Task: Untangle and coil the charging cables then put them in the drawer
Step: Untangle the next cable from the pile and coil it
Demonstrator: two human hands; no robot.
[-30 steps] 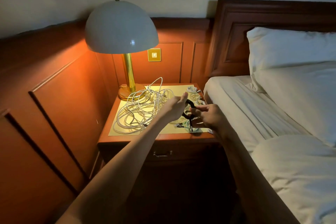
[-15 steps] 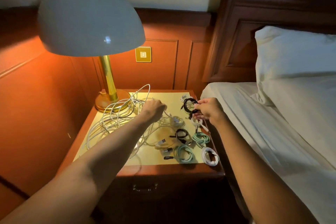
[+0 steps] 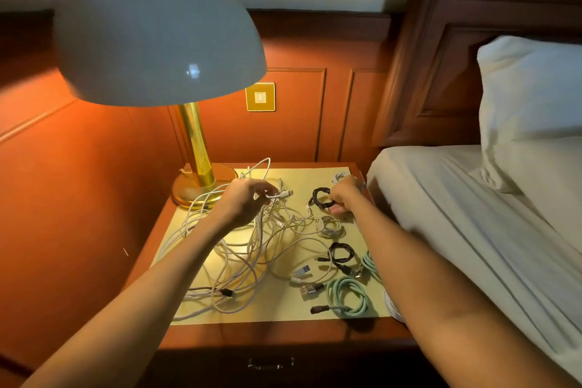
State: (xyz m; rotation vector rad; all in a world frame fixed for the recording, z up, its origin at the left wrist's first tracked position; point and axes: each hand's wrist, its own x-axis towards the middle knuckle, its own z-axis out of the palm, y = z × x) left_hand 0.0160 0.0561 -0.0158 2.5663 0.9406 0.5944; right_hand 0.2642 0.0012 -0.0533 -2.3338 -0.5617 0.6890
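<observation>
A tangle of white cables [image 3: 239, 249] sprawls over the yellow mat [image 3: 277, 309] on the nightstand. My left hand [image 3: 245, 201] pinches a white cable end at the tangle's far side. My right hand [image 3: 343, 195] grips a small black coiled cable [image 3: 319, 198] and holds it down at the mat's far right. Coiled cables lie near the right edge: a white one [image 3: 329, 227], a black one [image 3: 341, 253] and a mint green one [image 3: 348, 296]. The drawer [image 3: 271, 364] below is closed, with only its handle showing.
A brass lamp [image 3: 195, 148] with a big dome shade stands at the nightstand's back left. Wood panelling with a wall switch [image 3: 260, 97] runs behind. The bed [image 3: 472, 230] with a white pillow presses against the nightstand's right side.
The view has closed in on the nightstand. My right hand has lowered the black coil onto the mat's far right. My left hand has taken hold of a white cable end.
</observation>
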